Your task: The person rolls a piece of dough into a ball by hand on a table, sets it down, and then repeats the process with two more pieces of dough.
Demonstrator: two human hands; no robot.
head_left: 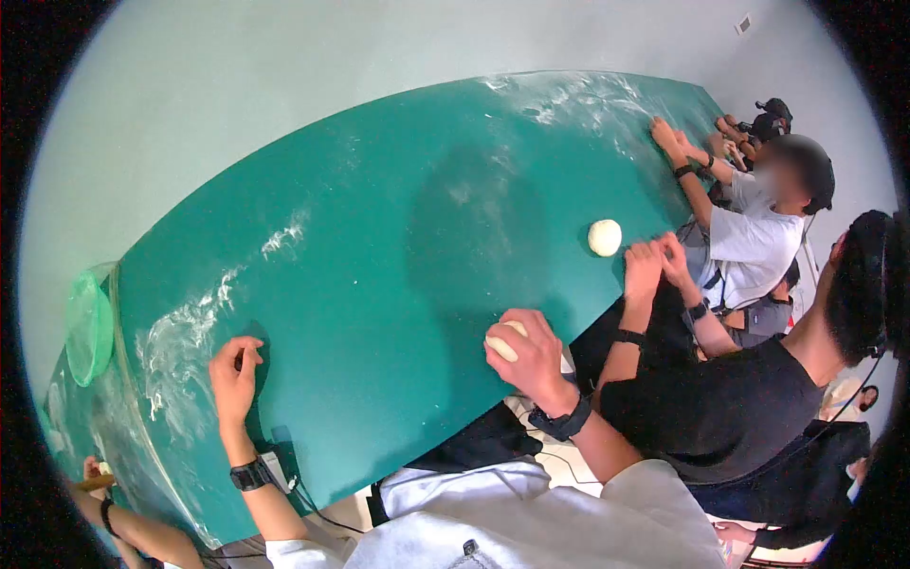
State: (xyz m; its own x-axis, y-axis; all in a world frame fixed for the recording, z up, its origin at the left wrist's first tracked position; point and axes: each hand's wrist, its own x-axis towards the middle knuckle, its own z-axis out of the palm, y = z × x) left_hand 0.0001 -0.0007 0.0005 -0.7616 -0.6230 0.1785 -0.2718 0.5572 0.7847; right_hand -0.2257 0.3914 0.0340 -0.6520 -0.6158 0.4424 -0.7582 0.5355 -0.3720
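Head view, dough: a pale ball (505, 341) in the right hand (536, 358), by the bench's near edge.
Right fingers: curled together round the dough.
Left hand (234, 379): fingers bent loosely inward, near white powder (180, 341).
Green bench (351, 247): powder streaks toward its left end and far right corner.
Second ball (605, 238): on the bench, beside a co-worker's hands (654, 261).
Green mesh basket (88, 332): at the left end.
Room: pale wall (256, 76) beyond the far edge, small vent (744, 24) high right.
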